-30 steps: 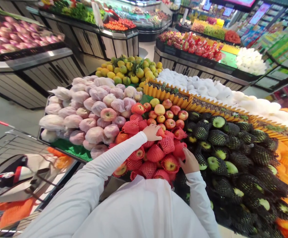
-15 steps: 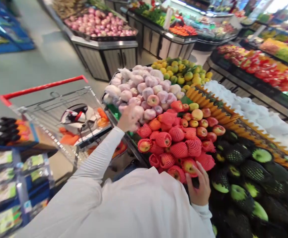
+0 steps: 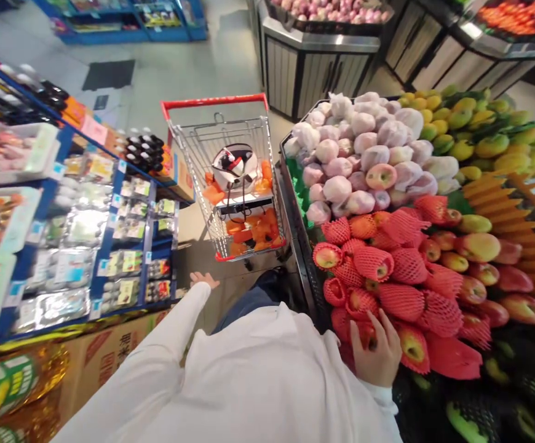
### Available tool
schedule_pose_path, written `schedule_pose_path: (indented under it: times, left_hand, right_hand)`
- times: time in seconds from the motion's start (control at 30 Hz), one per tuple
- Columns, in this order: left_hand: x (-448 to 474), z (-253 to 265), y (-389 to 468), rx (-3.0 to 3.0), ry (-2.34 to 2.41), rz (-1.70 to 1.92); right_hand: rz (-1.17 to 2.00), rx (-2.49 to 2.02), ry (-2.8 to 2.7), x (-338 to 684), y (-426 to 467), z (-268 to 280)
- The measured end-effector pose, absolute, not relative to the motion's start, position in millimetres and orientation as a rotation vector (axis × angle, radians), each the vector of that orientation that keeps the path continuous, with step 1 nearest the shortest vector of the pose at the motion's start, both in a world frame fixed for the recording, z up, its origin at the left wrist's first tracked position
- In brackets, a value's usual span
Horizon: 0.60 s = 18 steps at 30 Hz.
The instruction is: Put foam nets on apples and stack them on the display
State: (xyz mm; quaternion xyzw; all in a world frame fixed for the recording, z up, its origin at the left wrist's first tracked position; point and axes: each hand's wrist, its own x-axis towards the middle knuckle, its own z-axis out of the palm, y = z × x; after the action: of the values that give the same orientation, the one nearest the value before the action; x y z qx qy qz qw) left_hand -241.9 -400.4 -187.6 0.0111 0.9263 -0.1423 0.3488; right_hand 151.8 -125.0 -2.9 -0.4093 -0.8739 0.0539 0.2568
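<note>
My right hand [image 3: 378,351] rests over the front of the apple pile, with thumb and fingers spread around an apple [image 3: 368,335] in a red foam net. The hand touches the fruit, which still lies among its neighbours. An apple [image 3: 412,347] with its yellow-red skin showing sits just to the right of that hand. My left hand [image 3: 204,281] is stretched out over the floor, fingers loosely apart and holding nothing. Nearest to it are the shopping cart [image 3: 267,144], which has a red handle, and the packaged-goods shelf. Inside the cart are a black-and-white bag [image 3: 235,167] and orange items.
Pale wrapped fruit [image 3: 341,154] lies behind the red-netted apples, with yellow-green citrus [image 3: 475,123] at the far right. Black-netted fruit [image 3: 470,418] fills the near right. Oil bottles [image 3: 13,387] stand low at left. An onion stand [image 3: 323,40] is at the back.
My left hand has moved away from the fruit to the left, over the floor. My right hand has shifted left across the netted apples. The view has turned left, showing more of the shelves.
</note>
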Motion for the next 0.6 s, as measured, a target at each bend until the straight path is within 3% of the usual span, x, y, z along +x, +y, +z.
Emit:
schedule_pose_path:
  times: [0.17,0.33,0.6]
  left_hand:
    - [-235.2,-210.2,-410.3,0.136,2.370,-0.237]
    - [-308.2,-223.7,-364.4,0.255,2.466,-0.054]
    - [-419.8,-287.6,-286.3,0.313,2.276,0.084]
  right_hand:
    - [0.101,-1.084,-2.194,113.9,-116.0,21.5]
    - [0.078,-1.048,-2.159,68.3,-124.9,26.3]
    - [0.767,-1.097,-2.406,-5.2,-171.7,-13.9]
